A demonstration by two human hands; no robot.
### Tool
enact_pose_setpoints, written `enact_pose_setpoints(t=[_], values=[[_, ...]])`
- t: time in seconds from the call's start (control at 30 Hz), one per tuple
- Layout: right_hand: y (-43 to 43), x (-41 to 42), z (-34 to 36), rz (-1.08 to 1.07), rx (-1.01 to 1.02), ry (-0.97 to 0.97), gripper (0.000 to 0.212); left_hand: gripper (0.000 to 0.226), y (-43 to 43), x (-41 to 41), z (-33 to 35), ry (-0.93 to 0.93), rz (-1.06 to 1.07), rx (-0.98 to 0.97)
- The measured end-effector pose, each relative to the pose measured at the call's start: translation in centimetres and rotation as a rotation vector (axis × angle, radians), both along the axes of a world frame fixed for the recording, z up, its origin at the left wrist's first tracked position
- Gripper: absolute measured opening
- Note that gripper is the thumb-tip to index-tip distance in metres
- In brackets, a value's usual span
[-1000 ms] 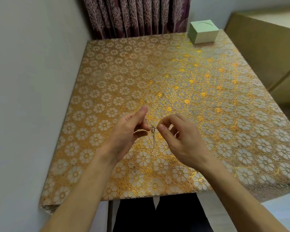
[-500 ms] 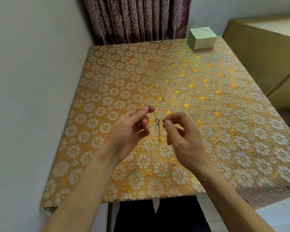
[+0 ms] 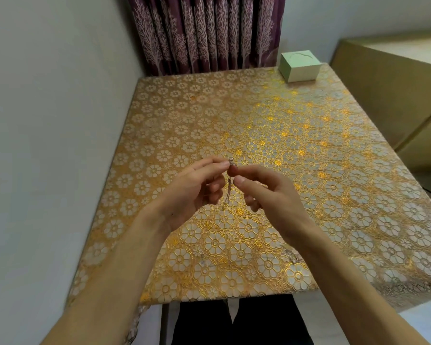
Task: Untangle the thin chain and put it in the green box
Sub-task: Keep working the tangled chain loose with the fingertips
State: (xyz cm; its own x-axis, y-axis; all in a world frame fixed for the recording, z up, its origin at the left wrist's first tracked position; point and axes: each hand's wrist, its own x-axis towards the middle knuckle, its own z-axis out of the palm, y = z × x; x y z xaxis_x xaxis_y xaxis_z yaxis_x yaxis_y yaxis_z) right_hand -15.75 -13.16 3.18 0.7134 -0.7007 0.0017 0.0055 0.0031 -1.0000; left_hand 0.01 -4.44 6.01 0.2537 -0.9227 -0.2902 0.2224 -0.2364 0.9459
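Change vs. a second ago: the thin silver metal chain (image 3: 229, 190) now hangs in longer strands, with its knotted clump up at the fingertips. The left hand (image 3: 192, 192) and right hand (image 3: 269, 197) both pinch that clump, other fingers loosely curled, above the gold floral-patterned table (image 3: 358, 195). Judgement: loosening, but the knot is not yet out.

The pale green square box (image 3: 300, 66) stands at the far right corner, well apart, and its lid appears on.

Room: there is open cloth between hands and box. The grey wall (image 3: 47, 120) runs along the table's left edge, and the beige cabinet (image 3: 396, 83) is beside the right edge.
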Motion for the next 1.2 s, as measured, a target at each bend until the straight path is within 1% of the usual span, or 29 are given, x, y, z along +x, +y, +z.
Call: enact_pose_setpoints(t=[0.07,0.17,0.33,0.53,0.67,0.8,0.97,1.13,1.2], values=[[-0.1,0.1,0.2,0.005,-0.049,0.018,0.012,0.016,0.0,0.0,0.0,-0.032,-0.011,-0.003],[-0.3,0.2,0.2,0.014,-0.099,0.058,0.004,0.021,0.1,-0.1,0.1,-0.074,-0.022,-0.005],[-0.6,-0.1,-0.1,0.02,-0.123,0.106,0.006,0.028,0.1,-0.1,-0.2,-0.158,0.002,0.015],[-0.6,-0.6,-0.6,0.076,-0.219,0.156,0.009,0.028,0.2,-0.6,-1.1,-0.123,0.087,0.008],[-0.4,-0.8,-1.0,0.039,-0.152,0.094,0.014,0.034,0.2,-0.7,-1.4,-0.12,0.136,0.013],[-0.3,-0.7,-1.7,0.003,-0.046,0.074,0.01,0.033,0.1,-0.9,-2.0,-0.093,0.136,0.011],[-0.2,-0.6,-2.4,0.046,0.122,0.074,0.01,0.032,0.0,-0.9,-2.8,-0.059,0.128,0.012],[-0.2,-0.3,-2.8,0.056,0.075,0.14,0.02,0.033,0.2,-0.3,-3.5,-0.054,0.069,-0.007],[-0.2,-0.3,-2.9,0.048,0.072,0.148,0.024,0.036,0.3,-0.3,-3.7,-0.1,0.055,0.004]])
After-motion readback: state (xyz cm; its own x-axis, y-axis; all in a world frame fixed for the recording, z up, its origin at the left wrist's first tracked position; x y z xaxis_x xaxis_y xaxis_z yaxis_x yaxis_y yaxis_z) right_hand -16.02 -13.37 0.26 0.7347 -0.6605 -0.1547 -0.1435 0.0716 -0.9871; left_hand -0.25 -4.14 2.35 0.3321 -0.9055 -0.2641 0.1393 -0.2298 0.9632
